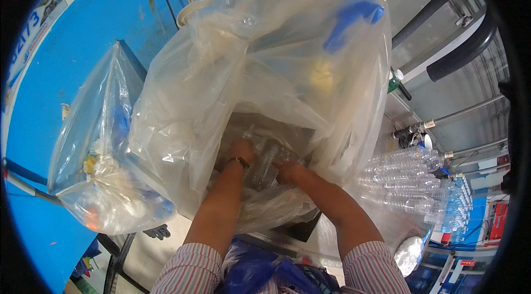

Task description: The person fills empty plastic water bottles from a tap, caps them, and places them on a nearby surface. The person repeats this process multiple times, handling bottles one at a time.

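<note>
Both my forearms reach into the mouth of a large translucent plastic bag point(186, 99), which billows up in front of me. Inside it, clear plastic bottles point(267, 165) lie between my hands; how many there are is hard to make out. My left hand point(242, 149), with a dark band at the wrist, grips the bottles on their left side near a bottle neck. From the right, my right hand point(289, 171) has its fingers curled on the side of the bottles. The dim bag interior hides part of the fingers.
A tied clear bag point(112, 194) of mixed contents hangs at left by a blue surface point(95, 74). Several empty clear bottles point(402, 182) lie stacked on a metal counter at right. A black hose point(460, 55) curves above them. Blue plastic point(265, 267) is near my waist.
</note>
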`<action>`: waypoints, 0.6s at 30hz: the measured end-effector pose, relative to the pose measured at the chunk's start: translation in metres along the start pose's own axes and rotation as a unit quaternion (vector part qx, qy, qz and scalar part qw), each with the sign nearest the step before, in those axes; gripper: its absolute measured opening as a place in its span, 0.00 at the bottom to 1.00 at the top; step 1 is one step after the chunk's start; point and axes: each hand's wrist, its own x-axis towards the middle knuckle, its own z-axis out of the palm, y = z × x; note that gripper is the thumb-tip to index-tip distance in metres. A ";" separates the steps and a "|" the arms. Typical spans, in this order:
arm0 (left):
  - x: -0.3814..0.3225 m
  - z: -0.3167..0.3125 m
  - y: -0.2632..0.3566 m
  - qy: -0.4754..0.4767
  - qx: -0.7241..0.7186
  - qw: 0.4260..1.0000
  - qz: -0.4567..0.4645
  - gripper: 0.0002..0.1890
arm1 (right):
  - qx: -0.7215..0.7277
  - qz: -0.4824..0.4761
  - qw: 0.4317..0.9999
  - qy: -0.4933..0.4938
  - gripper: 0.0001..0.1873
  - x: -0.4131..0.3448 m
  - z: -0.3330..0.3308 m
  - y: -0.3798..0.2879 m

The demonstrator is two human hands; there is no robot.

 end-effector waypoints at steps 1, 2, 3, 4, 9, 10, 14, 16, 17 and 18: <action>-0.007 -0.018 0.006 0.027 -0.015 0.999 0.011 0.34 | -0.039 -0.003 0.999 -0.013 0.20 -0.004 -0.005 -0.003; -0.015 -0.036 0.012 0.052 -0.024 0.998 0.021 0.34 | -0.089 -0.004 0.996 -0.031 0.19 -0.007 -0.010 -0.008; -0.024 -0.051 0.020 0.072 -0.028 0.997 0.029 0.34 | -0.140 -0.005 0.989 -0.049 0.19 -0.009 -0.015 -0.013; -0.035 -0.065 0.027 0.094 -0.026 0.995 0.037 0.34 | -0.157 -0.005 0.986 -0.062 0.19 -0.010 -0.019 -0.017; -0.101 -0.112 0.047 0.199 -0.133 0.971 0.014 0.33 | -0.197 -0.020 0.980 0.001 0.21 -0.010 -0.011 -0.020; -0.115 -0.118 0.050 0.231 -0.156 0.960 0.013 0.34 | -0.197 -0.023 0.980 0.019 0.23 -0.011 -0.006 -0.018; -0.185 -0.134 0.056 0.290 -0.275 0.915 0.053 0.35 | -0.173 0.055 0.978 0.105 0.27 -0.020 -0.003 -0.002; -0.222 -0.138 0.066 0.320 -0.313 0.891 0.075 0.35 | -0.073 0.092 0.970 0.212 0.32 -0.028 -0.016 0.004; -0.241 -0.139 0.071 0.328 -0.292 0.891 0.114 0.36 | 0.018 0.091 0.958 0.271 0.36 -0.033 -0.024 0.006; -0.260 -0.140 0.075 0.336 -0.271 0.889 0.154 0.36 | 0.109 0.089 0.934 0.328 0.40 -0.040 -0.032 0.009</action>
